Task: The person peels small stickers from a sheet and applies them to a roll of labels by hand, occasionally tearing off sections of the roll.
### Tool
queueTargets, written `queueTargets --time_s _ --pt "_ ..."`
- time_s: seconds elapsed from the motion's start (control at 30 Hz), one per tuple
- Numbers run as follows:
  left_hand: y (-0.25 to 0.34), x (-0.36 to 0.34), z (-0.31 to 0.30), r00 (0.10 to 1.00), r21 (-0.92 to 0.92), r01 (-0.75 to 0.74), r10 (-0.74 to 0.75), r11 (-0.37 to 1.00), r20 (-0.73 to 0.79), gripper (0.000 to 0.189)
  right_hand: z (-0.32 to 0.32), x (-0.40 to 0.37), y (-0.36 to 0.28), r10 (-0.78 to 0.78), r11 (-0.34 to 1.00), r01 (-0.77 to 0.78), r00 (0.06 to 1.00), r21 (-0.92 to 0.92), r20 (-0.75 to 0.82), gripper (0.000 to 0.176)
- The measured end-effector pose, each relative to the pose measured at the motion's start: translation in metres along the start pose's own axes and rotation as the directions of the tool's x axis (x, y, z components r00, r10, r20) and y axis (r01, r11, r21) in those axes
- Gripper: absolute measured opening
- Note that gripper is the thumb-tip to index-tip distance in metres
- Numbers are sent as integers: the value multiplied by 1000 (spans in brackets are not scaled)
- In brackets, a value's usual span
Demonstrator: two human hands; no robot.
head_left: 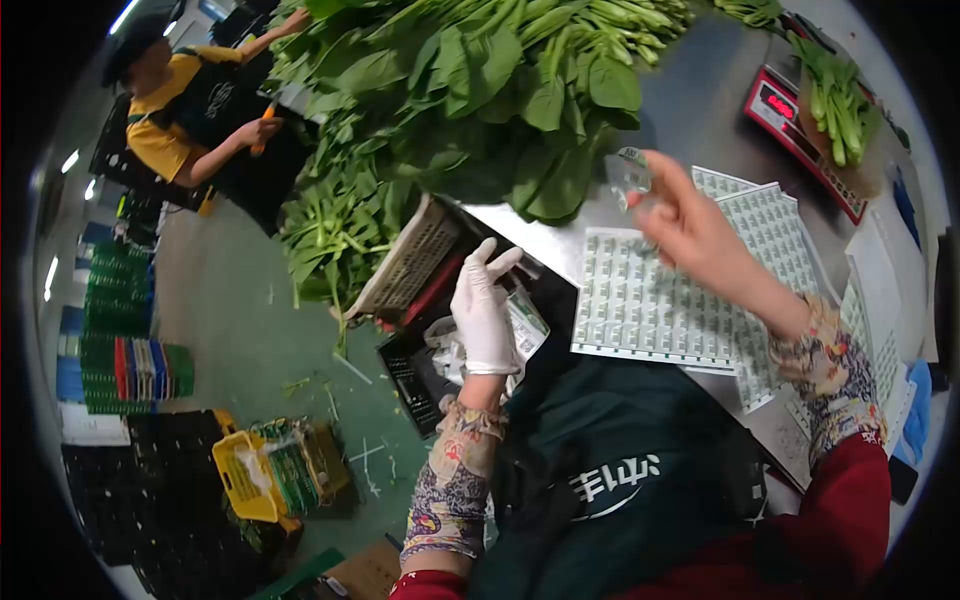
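My left hand [487, 308], in a white glove, is raised over a black box [408, 385] with its fingers apart and nothing seen between them. My bare right hand [685, 215] pinches a small clear piece of plastic [628, 175] with a printed mark. Beneath that hand, printed sticker sheets [650, 300] lie overlapping on the metal table. Leafy greens [470, 90] are heaped in front of both hands, some hanging over a light crate [400, 262].
A red scale [778, 105] with a bundle of greens [838, 110] stands at the back right. Across the heap, a co-worker [190, 110] holds an orange-handled tool [265, 128]. A yellow basket [240, 480] is at the lower left. A blue item [917, 410] lies far right.
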State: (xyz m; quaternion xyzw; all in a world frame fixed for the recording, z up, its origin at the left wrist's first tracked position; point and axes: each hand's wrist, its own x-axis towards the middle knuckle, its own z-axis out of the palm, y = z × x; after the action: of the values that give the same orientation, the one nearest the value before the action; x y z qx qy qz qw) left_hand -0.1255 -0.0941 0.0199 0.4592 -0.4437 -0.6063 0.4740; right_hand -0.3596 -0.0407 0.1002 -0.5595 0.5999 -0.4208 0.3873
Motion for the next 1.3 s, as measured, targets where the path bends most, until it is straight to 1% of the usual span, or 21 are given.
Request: queueTargets --time_s 0.07,0.13,0.17,0.23,0.3,0.37,0.43,0.5,0.57,0.63,0.67,0.7,0.73,0.77,0.8,0.83,0.93,1.1,1.13,1.2,1.3 --pt "19 -21 -19 996 -87 -36 29 996 -79 48 36 -22 -16 -5 999 -6 979 53 206 66" --pt "29 -40 -34 994 -232 -71 48 970 -101 53 79 -38 -17 -275 944 318 907 -92 318 80" --pt "34 -50 -37 988 -260 -106 73 960 -135 52 108 -44 -9 -326 897 397 891 -193 317 83" --pt "39 -66 -46 980 -219 -150 116 964 -159 53 148 -48 -9 -477 786 545 835 -291 275 80" --pt "33 -75 -62 959 -191 -258 228 947 -168 49 177 -45 -11 -567 576 625 770 -528 293 71" --pt "35 -85 -74 932 -102 -306 276 947 -234 51 192 -40 -21 -581 617 596 785 -514 214 56" --pt "29 -98 -92 939 -126 -312 286 942 -193 49 194 -34 -30 -623 607 625 758 -491 195 51" --pt "15 -115 -131 998 203 -63 68 977 -18 32 193 -30 -39 -614 670 630 768 -392 184 51" --pt "13 -130 -141 989 32 142 -140 989 -49 20 194 -18 -25 -587 592 641 758 -488 283 47" --pt "25 -133 -132 973 -44 115 -121 992 -195 21 193 -5 12 -311 599 472 881 -647 355 42" --pt "27 -132 -134 969 -10 117 -117 993 -220 22 193 3 31 -217 798 387 900 -462 378 44" --pt "27 -129 -136 962 19 119 -111 993 -248 22 189 3 31 -258 867 385 889 -315 377 48" --pt "25 -127 -136 963 58 102 -84 993 -254 22 189 0 16 -237 956 288 863 -50 445 49" --pt "22 -126 -135 966 102 88 -60 991 -252 22 189 -4 -4 -225 969 137 833 207 505 51" --pt "23 -126 -132 968 -18 131 -132 991 -212 21 188 -11 -24 -153 955 -33 798 294 584 52" --pt "20 -125 -128 967 -31 119 -123 992 -224 20 191 -14 -32 -145 947 -79 762 312 631 53" --pt "19 -122 -120 973 22 98 -91 995 -214 18 205 -17 -28 -194 954 2 765 299 614 59" --pt "21 -123 -118 976 29 73 -65 997 -208 18 210 -20 -14 -263 959 283 856 22 446 67" --pt "17 -121 -123 984 55 72 -62 996 -165 19 211 -21 -17 -203 979 171 875 113 440 68" --pt "20 -117 -124 987 -93 96 -107 991 -118 22 215 -24 -21 -124 941 -31 895 338 427 70" --pt "23 -117 -127 998 -153 57 -52 987 39 39 215 -17 -25 -135 877 -44 933 479 333 69"
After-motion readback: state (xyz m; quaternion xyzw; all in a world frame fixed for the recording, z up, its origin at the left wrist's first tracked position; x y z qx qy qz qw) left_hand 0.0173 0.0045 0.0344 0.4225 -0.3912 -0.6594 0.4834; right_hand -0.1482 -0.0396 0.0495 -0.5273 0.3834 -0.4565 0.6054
